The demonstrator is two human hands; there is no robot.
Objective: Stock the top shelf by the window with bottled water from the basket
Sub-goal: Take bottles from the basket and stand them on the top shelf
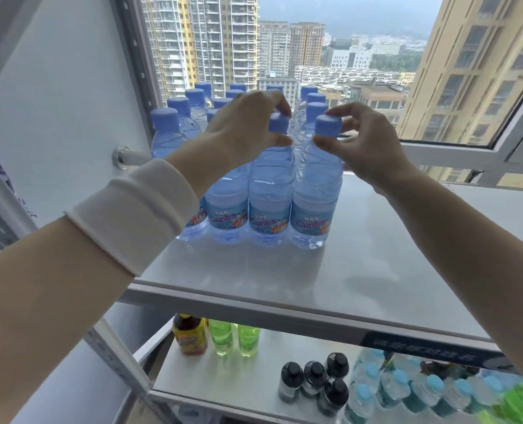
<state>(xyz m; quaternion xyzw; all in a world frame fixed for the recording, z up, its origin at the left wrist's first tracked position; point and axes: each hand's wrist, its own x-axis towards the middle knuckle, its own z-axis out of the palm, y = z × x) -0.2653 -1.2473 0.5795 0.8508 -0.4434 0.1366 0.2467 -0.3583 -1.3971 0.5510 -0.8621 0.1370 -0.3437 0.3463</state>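
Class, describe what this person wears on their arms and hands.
A white soft fabric band circles the left forearm. The right forearm is unsleeved. Left hand and right hand show no gloves or rings.

Views: we log one, the head camera, wide-angle, worn by the person.
Position: we stand at the front edge of the top shelf (361,255), a little above its surface.
Facing: forward and down, across the shelf to the window (315,56) behind it.
Nearness: close; the left forearm (70,286) and right forearm (468,255) enter from the lower corners, and the water bottles (269,209) sit mid-frame.
Lower field: we catch the lower shelf (254,362) beneath.
Distortion: straight edges bow near the borders.
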